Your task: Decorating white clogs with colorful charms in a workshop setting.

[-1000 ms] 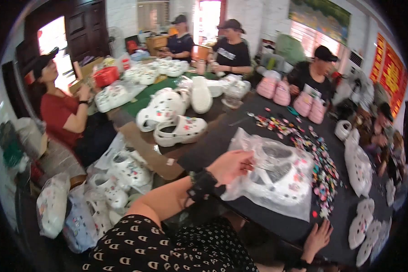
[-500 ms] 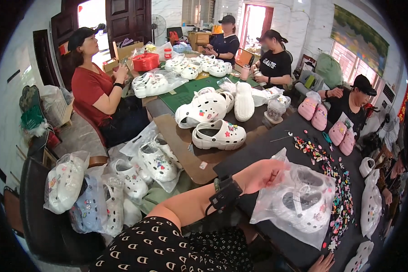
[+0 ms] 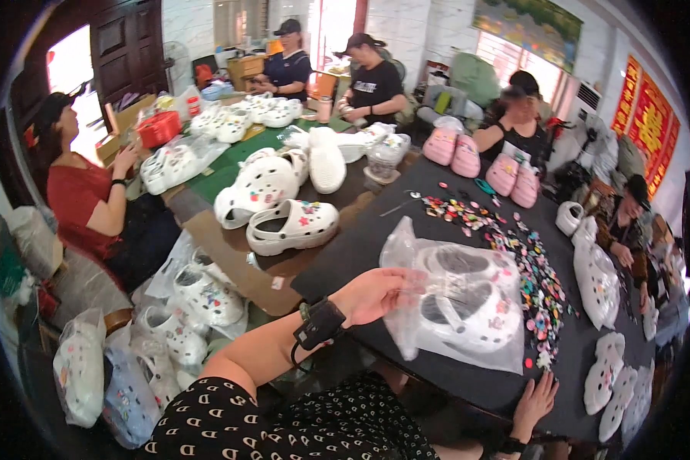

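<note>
A clear plastic bag (image 3: pixel 397 326) with a pair of white clogs (image 3: pixel 479 326) inside lies on the black tabletop in front of me. Pinched between the fingers of my left hand (image 3: pixel 379 295) is the bag's left edge. The clogs carry small coloured charms, partly blurred by the plastic. My right hand (image 3: pixel 535 402) rests flat at the table's near edge, fingers spread, holding nothing. Just beyond its fingertips is a white flower-shaped charm (image 3: pixel 544 359), at the end of a long scatter of colourful charms (image 3: pixel 540 287).
Loose white clogs (image 3: pixel 295 228) stand on the brown board to the left. Pink clogs (image 3: pixel 506 180) sit at the far side, and more bagged clogs (image 3: pixel 596 280) at the right. Bagged pairs (image 3: pixel 80 368) are piled at lower left. Several people sit around the tables.
The view has swung to the right, so things sit further left. My left hand now pinches the bag's edge more plainly. More of my right hand shows, still on the table.
</note>
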The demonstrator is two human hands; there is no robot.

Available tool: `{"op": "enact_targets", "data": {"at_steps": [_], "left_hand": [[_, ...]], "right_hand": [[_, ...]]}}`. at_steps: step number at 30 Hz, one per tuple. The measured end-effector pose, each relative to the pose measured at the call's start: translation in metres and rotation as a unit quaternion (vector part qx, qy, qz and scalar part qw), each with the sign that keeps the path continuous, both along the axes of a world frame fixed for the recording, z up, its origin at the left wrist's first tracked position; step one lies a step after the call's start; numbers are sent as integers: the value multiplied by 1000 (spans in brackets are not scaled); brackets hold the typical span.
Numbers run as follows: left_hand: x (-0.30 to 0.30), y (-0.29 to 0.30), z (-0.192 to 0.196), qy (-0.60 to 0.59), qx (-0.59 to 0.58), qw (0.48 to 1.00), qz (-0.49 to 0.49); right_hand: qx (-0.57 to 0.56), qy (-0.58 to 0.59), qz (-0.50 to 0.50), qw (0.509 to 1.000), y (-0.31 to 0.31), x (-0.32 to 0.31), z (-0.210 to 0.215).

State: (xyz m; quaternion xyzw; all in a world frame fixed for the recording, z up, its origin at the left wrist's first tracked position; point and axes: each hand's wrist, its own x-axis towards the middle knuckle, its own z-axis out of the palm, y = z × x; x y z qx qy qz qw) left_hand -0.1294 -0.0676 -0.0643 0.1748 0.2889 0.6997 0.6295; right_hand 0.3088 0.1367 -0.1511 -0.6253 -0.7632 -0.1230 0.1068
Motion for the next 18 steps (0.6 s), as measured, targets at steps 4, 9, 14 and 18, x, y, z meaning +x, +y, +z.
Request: {"op": "enact_targets", "data": {"at_steps": [4,9,14,18], "left_hand": [[9,9,17,305,17,952,-33],[-4,42,25,727,176,656,100],[14,64,43,808,231,540,36],[13,69,14,716,51,696,0]], "right_hand": [[-11,45,3,999,-5,-8,5],[35,77,29,996,-10,-13,7],[88,87,46,991,-13,-14,8],[100,121,48,986,-13,-15,6]]}}
